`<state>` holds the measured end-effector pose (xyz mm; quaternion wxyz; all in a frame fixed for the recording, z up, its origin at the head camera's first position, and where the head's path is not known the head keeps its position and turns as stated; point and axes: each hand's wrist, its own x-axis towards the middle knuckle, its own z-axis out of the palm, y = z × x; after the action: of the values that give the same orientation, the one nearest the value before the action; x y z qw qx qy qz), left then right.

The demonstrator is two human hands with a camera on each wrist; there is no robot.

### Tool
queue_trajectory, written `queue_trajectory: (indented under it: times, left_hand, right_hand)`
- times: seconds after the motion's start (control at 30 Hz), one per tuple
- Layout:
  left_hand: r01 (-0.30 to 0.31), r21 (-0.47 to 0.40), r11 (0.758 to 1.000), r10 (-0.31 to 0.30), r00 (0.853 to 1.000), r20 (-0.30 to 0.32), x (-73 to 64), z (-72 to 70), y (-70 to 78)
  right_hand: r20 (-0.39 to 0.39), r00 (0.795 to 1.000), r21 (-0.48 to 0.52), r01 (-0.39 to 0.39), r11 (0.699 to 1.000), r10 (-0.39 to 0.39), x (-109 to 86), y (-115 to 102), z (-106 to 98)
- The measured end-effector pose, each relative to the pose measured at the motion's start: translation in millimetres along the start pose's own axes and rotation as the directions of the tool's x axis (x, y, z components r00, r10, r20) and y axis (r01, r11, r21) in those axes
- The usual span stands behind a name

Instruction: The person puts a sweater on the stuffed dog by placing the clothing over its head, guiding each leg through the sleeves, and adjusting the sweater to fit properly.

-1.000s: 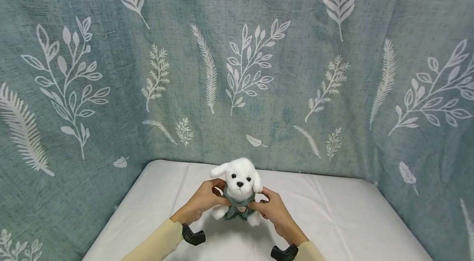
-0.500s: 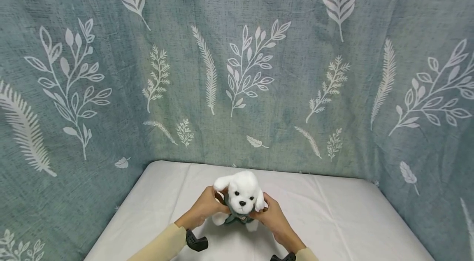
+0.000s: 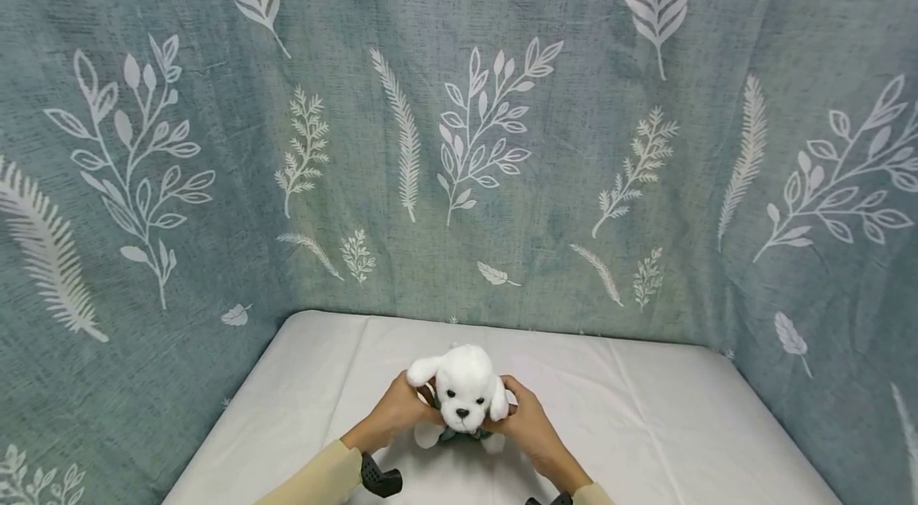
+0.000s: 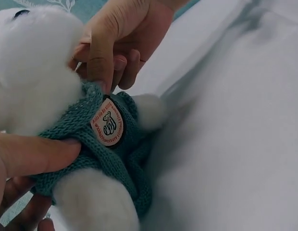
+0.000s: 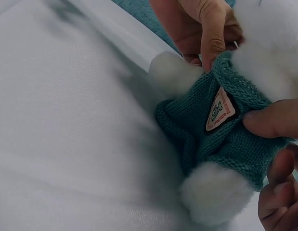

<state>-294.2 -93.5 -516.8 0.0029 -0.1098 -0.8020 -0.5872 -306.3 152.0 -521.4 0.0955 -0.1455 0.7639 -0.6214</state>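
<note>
A white plush dog [image 3: 468,377] with floppy ears and a teal knitted sweater [image 4: 77,115] is held between both hands, its head tipped forward. My left hand [image 3: 397,414] grips the sweater on the dog's left-of-view side, the thumb pressed on the knit near the collar. On the other side my right hand [image 3: 529,424] pinches the sweater by the collar, thumb in front and fingers behind. A pinkish patch [image 5: 221,110] with a small printed figure shows on the chest in both wrist views. White paws stick out beneath the sweater. The dog's back is hidden.
The dog is over a white-covered table [image 3: 617,425], with a faint crease to its right. A blue-green curtain [image 3: 459,131] with white leaf prints rises behind and on both sides. Black wrist devices [image 3: 382,478] sit at the cuffs of beige sleeves.
The plush dog's head has tipped forward and down, so less of its sweater shows in the head view. Both hands have moved slightly down with it and keep their hold.
</note>
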Motion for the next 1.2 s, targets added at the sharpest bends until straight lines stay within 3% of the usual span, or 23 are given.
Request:
queue_trajectory:
  times: [0.43, 0.6, 0.73, 1.0, 1.1, 1.2]
  left_hand:
    - [0.007, 0.015, 1.000, -0.007, 1.000, -0.020, -3.2, 5.7, -4.5]
    - [-0.038, -0.018, 0.999, 0.040, 0.996, 0.074, -5.3, -2.1, -0.6]
    - [-0.033, -0.019, 0.999, 0.035, 0.986, 0.161, -6.0, -14.3, 2.4]
    - [-0.048, -0.050, 0.998, 0.059, 0.965, 0.254, -2.7, -43.8, 21.4]
    - [-0.060, 0.020, 0.998, 0.053, 0.969, 0.241, 0.1, -51.4, 33.0]
    - [-0.117, 0.157, 0.981, 0.083, 0.975, 0.206, 6.7, -49.3, 49.8]
  right_hand:
    - [0.019, 1.000, -0.004, -0.009, 1.000, 0.009, -1.1, 6, 0]
    - [0.058, 0.996, 0.023, -0.067, 0.997, 0.066, -2.9, 2, -6]
    - [0.091, 0.989, -0.024, -0.111, 0.994, 0.113, -5.7, -5, -13]
    - [0.108, 0.989, -0.058, -0.096, 0.994, 0.102, -6.8, -13, -25]
    - [0.110, 0.988, -0.065, -0.101, 0.993, 0.108, -6.8, -12, -28]
    - [0.105, 0.987, -0.078, -0.114, 0.990, 0.122, -7.8, -11, -32]
